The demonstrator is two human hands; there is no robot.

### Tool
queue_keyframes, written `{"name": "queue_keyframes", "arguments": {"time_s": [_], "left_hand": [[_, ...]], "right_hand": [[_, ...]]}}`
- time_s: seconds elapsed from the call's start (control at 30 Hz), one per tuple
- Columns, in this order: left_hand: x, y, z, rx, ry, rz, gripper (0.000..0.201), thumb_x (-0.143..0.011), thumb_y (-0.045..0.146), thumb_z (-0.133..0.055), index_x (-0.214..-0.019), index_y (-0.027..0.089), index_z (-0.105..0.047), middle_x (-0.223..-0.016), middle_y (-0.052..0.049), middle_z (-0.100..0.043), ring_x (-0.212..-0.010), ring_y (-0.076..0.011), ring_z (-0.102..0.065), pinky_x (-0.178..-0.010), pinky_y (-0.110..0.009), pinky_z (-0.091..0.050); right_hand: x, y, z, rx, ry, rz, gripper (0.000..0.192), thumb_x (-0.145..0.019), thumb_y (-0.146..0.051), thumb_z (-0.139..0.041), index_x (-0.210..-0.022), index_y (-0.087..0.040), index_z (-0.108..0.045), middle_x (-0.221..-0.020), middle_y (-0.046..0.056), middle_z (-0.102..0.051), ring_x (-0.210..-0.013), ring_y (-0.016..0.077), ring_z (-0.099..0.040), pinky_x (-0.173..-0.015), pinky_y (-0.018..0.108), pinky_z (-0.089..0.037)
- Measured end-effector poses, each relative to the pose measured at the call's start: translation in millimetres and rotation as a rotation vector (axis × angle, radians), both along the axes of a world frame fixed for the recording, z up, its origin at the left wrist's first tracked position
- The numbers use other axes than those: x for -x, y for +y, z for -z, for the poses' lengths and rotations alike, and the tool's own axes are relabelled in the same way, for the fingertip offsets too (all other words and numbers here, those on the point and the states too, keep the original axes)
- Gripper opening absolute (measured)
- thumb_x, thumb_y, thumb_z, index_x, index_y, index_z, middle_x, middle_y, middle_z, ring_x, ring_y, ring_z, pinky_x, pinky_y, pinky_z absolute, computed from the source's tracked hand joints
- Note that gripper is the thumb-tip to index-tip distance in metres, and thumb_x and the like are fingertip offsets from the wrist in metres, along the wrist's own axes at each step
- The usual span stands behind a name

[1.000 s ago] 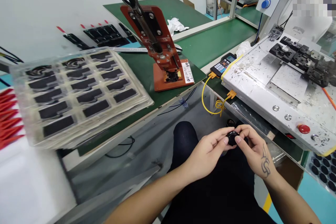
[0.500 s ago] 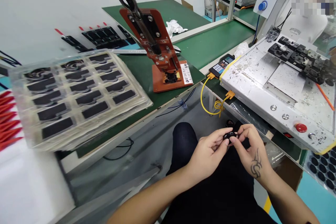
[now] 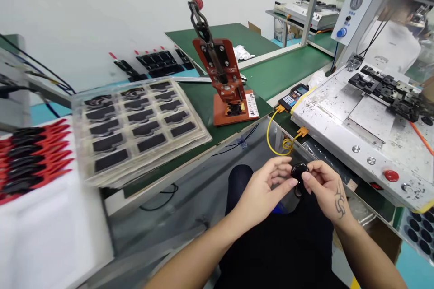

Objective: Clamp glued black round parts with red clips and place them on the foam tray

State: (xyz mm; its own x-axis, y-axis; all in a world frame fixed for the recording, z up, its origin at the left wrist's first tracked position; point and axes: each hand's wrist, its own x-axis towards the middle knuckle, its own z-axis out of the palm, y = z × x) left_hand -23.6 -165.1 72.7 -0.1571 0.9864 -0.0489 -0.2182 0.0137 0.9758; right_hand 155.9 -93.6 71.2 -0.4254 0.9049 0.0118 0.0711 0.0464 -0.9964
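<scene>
Pinching a small black part (image 3: 299, 172) between the fingertips of the left hand (image 3: 267, 189) and right hand (image 3: 327, 189), the person has kept it above the lap, below the green surface (image 3: 203, 99), turning it slightly for closer inspection.

Both forearms are bare, no sleeves or gloves, no watch or rings that I can spot. The right hand (image 3: 328, 189) has a dark curvy tribal-style tattoo on its back, left hand (image 3: 262, 189) is unmarked. Dark trousers on the lap
</scene>
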Motion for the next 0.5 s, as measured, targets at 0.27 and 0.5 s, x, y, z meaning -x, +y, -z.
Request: {"name": "queue_keyframes", "arguments": {"time_s": [0.27, 0.5], "left_hand": [[-4.1, -3.2, -2.4, 0.042, 0.050, -0.013, 0.017, -0.094, 0.032, -0.076, -0.103, 0.018, -0.071, -0.087, -0.002, -0.072, -0.077, -0.0161, -0.068, -0.072, -0.029, -0.059], [-3.1, -3.1, 0.1, -0.006, 0.192, -0.078, 0.015, -0.091, 0.031, -0.078, -0.098, 0.019, -0.072, -0.086, -0.002, -0.071, -0.079, -0.0171, -0.067, -0.077, -0.030, -0.057]], "right_hand": [[6.0, -6.7, -0.1, 0.020, -0.004, -0.021, 0.031, -0.098, -0.051, -0.075, -0.108, -0.022, -0.074, -0.075, 0.000, -0.069, -0.061, 0.0151, -0.063, -0.058, 0.028, -0.057], [8.0, -8.3, 0.4, 0.001, -0.016, -0.001, 0.031, -0.096, -0.052, -0.077, -0.102, -0.022, -0.074, -0.072, 0.000, -0.069, -0.058, 0.0153, -0.063, -0.054, 0.027, -0.055]]}}
